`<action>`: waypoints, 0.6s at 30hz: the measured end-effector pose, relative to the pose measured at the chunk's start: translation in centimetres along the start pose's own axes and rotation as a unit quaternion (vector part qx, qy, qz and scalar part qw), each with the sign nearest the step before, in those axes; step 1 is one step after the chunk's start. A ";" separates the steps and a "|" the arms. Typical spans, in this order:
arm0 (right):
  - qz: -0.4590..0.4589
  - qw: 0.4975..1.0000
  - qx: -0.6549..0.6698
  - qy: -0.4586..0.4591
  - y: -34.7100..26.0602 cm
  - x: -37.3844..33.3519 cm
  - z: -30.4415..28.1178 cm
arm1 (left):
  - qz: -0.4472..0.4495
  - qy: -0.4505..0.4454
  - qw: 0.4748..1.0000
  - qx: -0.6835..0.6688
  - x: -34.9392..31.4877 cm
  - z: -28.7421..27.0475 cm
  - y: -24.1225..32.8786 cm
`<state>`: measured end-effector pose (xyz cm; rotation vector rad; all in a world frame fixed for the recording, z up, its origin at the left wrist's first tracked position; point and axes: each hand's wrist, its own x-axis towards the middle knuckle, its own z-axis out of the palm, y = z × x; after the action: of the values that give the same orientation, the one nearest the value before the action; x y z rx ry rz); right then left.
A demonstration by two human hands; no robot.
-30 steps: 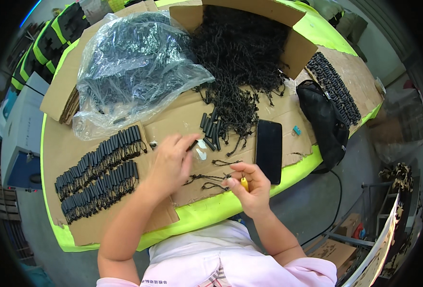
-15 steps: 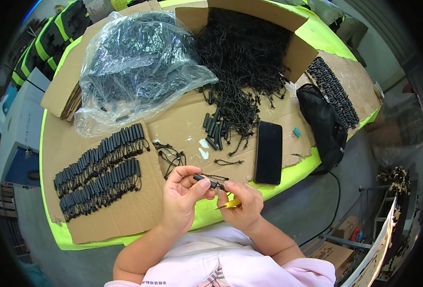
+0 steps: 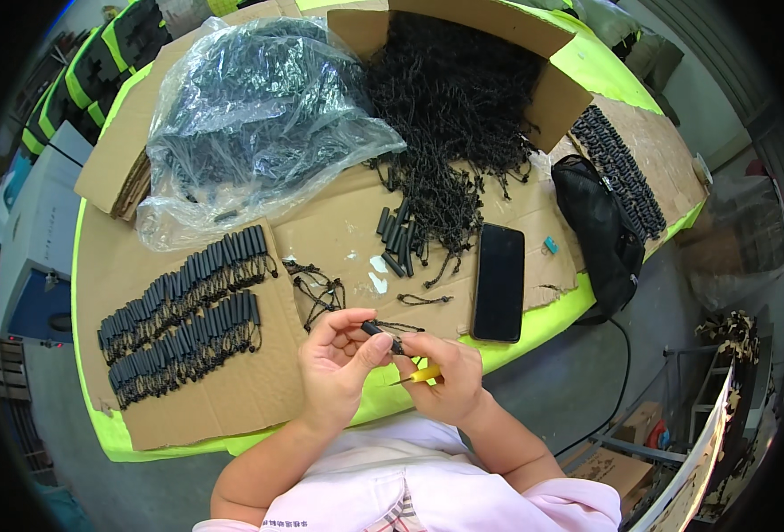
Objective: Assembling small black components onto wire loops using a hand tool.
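Observation:
Between the thumb and fingers of my left hand (image 3: 334,359) is a short black tube (image 3: 371,328). My right hand (image 3: 450,372) pinches the tube's other end, where a black knotted cord comes out of it. Tucked in the right hand's lower fingers is a yellow-handled awl (image 3: 425,374), its thin metal tip pointing left. Beyond the hands lie loose black cord loops (image 3: 423,300) on the cardboard. Loose black tubes (image 3: 396,238) are piled further back. To the left, two rows of corded tubes (image 3: 192,332) lie side by side on a cardboard sheet.
A clear plastic bag of dark pieces (image 3: 259,115) and an open carton (image 3: 562,102) spilling black cords stand at the back. Right of the hands lie a phone (image 3: 498,284) and a black pouch (image 3: 596,230). More finished-looking rows (image 3: 618,168) lie behind the pouch.
My right hand has shifted slightly left along the tube, bringing its fingertips nearer the left hand. The awl has moved left with it. Both hands still hold the tube.

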<state>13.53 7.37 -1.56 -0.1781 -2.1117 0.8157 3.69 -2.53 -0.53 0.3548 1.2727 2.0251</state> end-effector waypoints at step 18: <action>0.346 0.849 0.397 -0.044 -0.1 -1.0 0.9 | -0.021 -0.030 0.998 0.048 0.6 -1.1 -0.4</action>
<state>13.47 6.44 -2.54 -0.4680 -1.5910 2.0856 2.80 -2.73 -1.45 0.4271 1.3312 1.9080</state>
